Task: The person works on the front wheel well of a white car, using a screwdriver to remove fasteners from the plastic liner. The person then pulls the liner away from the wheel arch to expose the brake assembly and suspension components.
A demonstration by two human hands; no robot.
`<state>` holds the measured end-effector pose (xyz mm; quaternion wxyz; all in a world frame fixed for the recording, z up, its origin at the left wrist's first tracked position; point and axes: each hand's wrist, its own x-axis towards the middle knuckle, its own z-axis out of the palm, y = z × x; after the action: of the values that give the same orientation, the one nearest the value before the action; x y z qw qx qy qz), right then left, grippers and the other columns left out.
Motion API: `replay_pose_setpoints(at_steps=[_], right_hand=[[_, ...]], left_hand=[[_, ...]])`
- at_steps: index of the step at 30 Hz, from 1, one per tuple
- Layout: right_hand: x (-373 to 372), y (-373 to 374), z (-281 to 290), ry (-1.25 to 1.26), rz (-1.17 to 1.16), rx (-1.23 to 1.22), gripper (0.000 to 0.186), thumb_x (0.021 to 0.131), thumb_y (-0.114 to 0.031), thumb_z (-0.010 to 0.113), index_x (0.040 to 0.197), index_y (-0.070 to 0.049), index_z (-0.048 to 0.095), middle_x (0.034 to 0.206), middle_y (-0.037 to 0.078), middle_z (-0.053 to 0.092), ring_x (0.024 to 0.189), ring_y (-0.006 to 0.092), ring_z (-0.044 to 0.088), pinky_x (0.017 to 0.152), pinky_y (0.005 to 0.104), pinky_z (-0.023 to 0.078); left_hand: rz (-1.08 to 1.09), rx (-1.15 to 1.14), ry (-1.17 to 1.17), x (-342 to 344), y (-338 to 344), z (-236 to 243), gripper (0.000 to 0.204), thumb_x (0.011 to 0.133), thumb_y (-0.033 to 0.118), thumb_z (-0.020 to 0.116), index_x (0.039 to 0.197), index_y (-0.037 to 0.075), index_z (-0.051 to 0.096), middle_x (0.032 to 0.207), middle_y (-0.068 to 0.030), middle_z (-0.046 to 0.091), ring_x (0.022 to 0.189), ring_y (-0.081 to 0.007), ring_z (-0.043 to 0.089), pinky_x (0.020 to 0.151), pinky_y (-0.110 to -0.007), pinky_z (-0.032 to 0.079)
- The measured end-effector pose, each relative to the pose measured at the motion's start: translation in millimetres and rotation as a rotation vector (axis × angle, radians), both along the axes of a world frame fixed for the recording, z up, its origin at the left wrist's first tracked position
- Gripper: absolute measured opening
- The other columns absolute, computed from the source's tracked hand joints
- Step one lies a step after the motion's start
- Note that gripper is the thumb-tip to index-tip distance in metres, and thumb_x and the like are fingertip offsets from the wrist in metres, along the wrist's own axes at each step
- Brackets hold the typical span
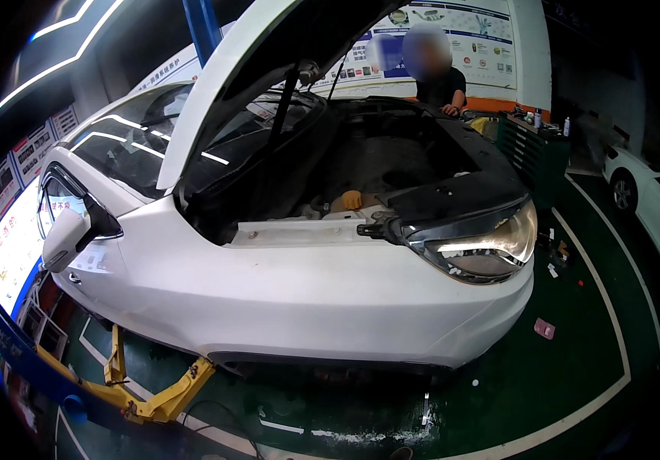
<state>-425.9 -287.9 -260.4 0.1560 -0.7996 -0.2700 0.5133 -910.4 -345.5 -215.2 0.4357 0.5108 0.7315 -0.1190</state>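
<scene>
Neither my left hand nor my right hand shows in the head view. In front of me is a white car (291, 299) with its hood (222, 54) raised and a black strut beneath it. Inside the engine bay (360, 146), mostly in shadow, an orange cap (351, 200) shows behind the pale fender edge. The headlight (483, 245) faces me at the right, and a side mirror (68, 234) sticks out at the left. Another person (441, 88) in a dark top stands across the engine bay, a hand near its far edge.
Yellow lift arms (176, 395) and a blue post are at lower left. A dark green tool chest (537, 161) stands at right, a second white car (655, 222) beyond. Small items and a pink object (544, 328) lie on the green floor; a dark cable crosses it at bottom.
</scene>
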Motion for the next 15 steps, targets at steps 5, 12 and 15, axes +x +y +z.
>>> replay_pose_setpoints(at_steps=[5, 12, 15], right_hand=[[-4.4, -20.4, -19.7, 0.162, -0.051, -0.060, 0.035, 0.080, -0.017, 0.070, 0.107, -0.001, 0.056, 0.079, 0.016, 0.066, 0.070, 0.0318, 0.066, 0.059, 0.0449, 0.054], [21.9, 10.3, -25.4, 0.291, -0.246, 0.135, 0.017, 0.082, -0.011, 0.068, 0.094, -0.001, 0.060, 0.073, 0.013, 0.064, 0.062, 0.0288, 0.065, 0.052, 0.0429, 0.054], [22.2, 41.1, 27.2, 0.359, -0.281, 0.165, 0.011, 0.084, -0.002, 0.064, 0.094, -0.001, 0.061, 0.071, 0.010, 0.062, 0.059, 0.0258, 0.064, 0.048, 0.0392, 0.053]], left_hand=[[-0.157, 0.037, 0.098, -52.2, -25.1, 9.1, 0.068, 0.089, 0.057, 0.059, 0.127, 0.001, 0.058, 0.109, -0.0270, 0.067, 0.103, -0.0458, 0.064, 0.088, -0.050, 0.052], [0.059, 0.385, -0.081, 38.1, 113.3, 108.8, 0.059, 0.094, 0.048, 0.055, 0.130, 0.002, 0.054, 0.122, -0.0295, 0.061, 0.114, -0.0461, 0.058, 0.096, -0.049, 0.048], [0.044, 0.486, -0.101, 72.4, 120.6, 129.3, 0.065, 0.094, 0.050, 0.055, 0.135, 0.000, 0.050, 0.123, -0.0289, 0.061, 0.116, -0.0457, 0.057, 0.099, -0.048, 0.047]])
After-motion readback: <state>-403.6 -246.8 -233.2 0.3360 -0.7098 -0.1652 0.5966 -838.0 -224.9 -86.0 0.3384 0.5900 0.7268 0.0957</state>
